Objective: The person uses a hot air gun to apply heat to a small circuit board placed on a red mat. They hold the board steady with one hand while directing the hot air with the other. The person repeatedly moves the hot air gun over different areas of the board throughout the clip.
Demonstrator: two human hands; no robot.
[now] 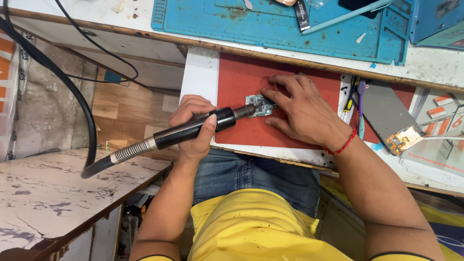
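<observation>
Red mat (241, 92) could scorch, we judged, since our left hand (193, 126) gripped the black hot-air handpiece (193, 128) near the small circuit board (260, 105) our spread right hand (302, 112) pinned.

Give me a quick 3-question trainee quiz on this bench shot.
1. True or false: the left hand holds the black hot-air handpiece.
2. What does the right hand pin to the red mat?
3. Where does the nozzle point? A) at the green circuit board B) at the opened phone C) at the blue mat

Key: 1 true; 2 the small green circuit board; 3 A.
</observation>
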